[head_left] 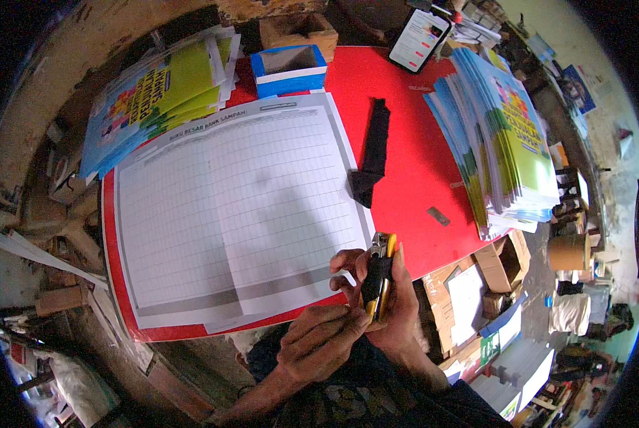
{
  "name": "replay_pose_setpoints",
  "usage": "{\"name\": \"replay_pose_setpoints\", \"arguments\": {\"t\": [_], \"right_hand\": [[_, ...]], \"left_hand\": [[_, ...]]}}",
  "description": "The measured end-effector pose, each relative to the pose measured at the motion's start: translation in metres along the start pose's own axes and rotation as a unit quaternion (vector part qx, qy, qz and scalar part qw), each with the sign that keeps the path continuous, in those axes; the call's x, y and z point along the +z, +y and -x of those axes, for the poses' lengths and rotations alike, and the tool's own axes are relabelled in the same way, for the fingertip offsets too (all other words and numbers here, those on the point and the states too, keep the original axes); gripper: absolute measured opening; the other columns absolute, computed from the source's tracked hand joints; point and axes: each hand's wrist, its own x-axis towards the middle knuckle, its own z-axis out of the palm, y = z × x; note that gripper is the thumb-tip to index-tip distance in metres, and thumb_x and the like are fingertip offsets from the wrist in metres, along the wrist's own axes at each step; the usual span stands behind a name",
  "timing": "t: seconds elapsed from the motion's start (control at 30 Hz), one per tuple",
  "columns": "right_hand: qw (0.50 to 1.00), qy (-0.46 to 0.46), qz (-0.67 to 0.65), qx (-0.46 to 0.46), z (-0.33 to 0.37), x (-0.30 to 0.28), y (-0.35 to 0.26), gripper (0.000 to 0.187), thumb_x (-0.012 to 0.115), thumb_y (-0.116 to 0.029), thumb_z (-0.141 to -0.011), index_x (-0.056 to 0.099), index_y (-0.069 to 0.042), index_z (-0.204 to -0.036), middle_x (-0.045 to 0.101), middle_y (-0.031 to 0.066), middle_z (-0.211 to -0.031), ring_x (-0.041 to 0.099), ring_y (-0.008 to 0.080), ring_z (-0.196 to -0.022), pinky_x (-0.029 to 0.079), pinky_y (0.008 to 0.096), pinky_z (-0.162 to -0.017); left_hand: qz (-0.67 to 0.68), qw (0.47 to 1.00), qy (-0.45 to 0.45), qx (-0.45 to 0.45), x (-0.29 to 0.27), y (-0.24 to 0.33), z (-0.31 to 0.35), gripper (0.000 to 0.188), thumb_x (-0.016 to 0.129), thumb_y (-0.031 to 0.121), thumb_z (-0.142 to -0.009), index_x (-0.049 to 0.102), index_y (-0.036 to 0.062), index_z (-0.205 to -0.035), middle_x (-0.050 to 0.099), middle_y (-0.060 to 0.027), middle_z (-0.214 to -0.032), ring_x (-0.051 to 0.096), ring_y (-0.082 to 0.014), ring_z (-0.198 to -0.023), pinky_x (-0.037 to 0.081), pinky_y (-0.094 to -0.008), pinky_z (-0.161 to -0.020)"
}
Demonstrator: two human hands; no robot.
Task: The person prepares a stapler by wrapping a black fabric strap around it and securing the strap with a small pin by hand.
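Observation:
In the head view, my right hand [399, 305] is wrapped round a yellow-and-black hand tool [376, 278] with a silver metal head, held upright at the front edge of the red tabletop; its exact kind is unclear. My left hand [319, 341] is closed, its fingertips pinched at the tool's lower end. Whether something small sits in that pinch is hidden. Beyond both hands lies a large white sheet [262, 178] printed with a table grid. To its right are a black strip of material [376, 143] and a small grey metallic piece [438, 215].
Booklet stacks stand at the left [162, 93] and right [505, 135] of the red tabletop [419, 171]. At the back are a blue box [288, 80], a wooden box [299, 32] and a phone [419, 41]. Cardboard boxes [506, 260] and paper stacks [515, 378] sit below right.

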Motion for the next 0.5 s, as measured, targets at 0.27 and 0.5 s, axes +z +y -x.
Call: {"name": "replay_pose_setpoints", "arguments": {"t": [0.27,0.5], "right_hand": [[0.953,-0.128,-0.257,0.095,0.0,-0.013,-0.013,0.049,0.036,-0.056,-0.1,0.051,-0.01,-0.096,0.043,0.0037,-0.072,0.047,0.0189,-0.074,0.038,0.0364,-0.067],[0.993,-0.017,-0.106,0.058,0.004,0.003,-0.017,0.048,0.035,-0.054,-0.101,0.052,-0.014,-0.081,0.048,0.0138,-0.134,0.04,0.0249,-0.127,0.035,0.0397,-0.103]], "left_hand": [[-0.063,0.997,0.02,-0.032,-0.012,0.004,0.003,0.042,0.09,0.016,-0.068,0.069,0.0129,-0.104,0.061,0.0028,-0.09,0.06,-0.015,-0.078,0.05,-0.0273,-0.068],[-0.022,0.997,-0.032,-0.071,-0.013,0.008,-0.006,0.045,0.091,0.015,-0.065,0.067,0.0122,-0.104,0.067,-0.0009,-0.093,0.064,-0.0162,-0.083,0.052,-0.0296,-0.069]]}}
